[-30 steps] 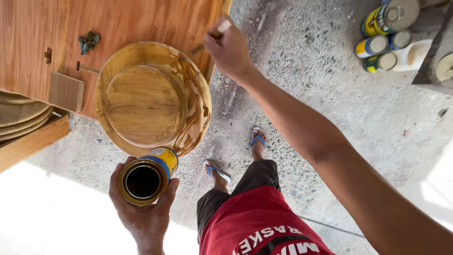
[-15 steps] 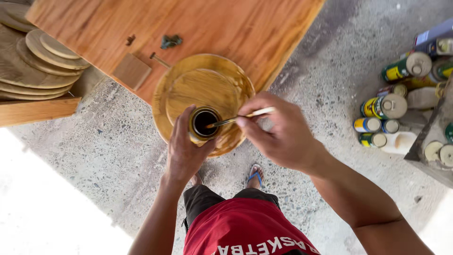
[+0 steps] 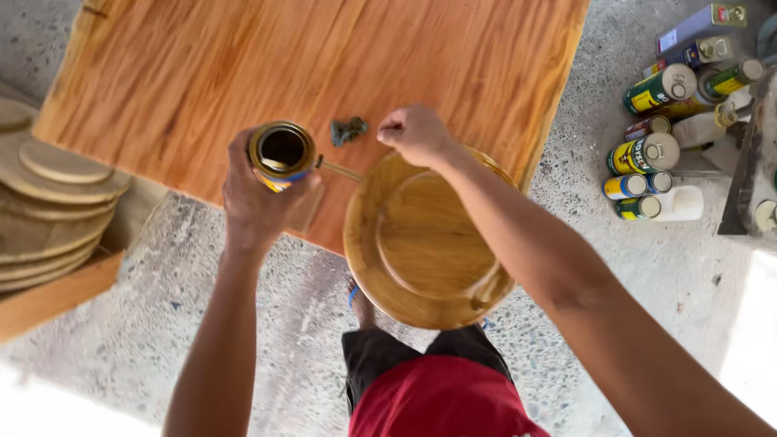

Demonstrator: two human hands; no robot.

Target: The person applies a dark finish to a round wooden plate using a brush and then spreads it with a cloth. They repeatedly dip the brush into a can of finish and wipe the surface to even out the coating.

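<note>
Hands are working over the wooden table (image 3: 202, 73). The left hand (image 3: 259, 194) is wrapping around an open can (image 3: 282, 152). The right hand (image 3: 417, 133) is pinching a thin brush (image 3: 340, 170), lying sideways toward the can, above the round wooden plate (image 3: 425, 243).

— How many bowls and open tins?
— One round wooden bowl (image 3: 425, 243), one open tin (image 3: 281, 152).
— And off to the side?
— Roughly eight cans and bottles (image 3: 647, 154); several stacked wooden discs (image 3: 57, 202), count unclear.
</note>
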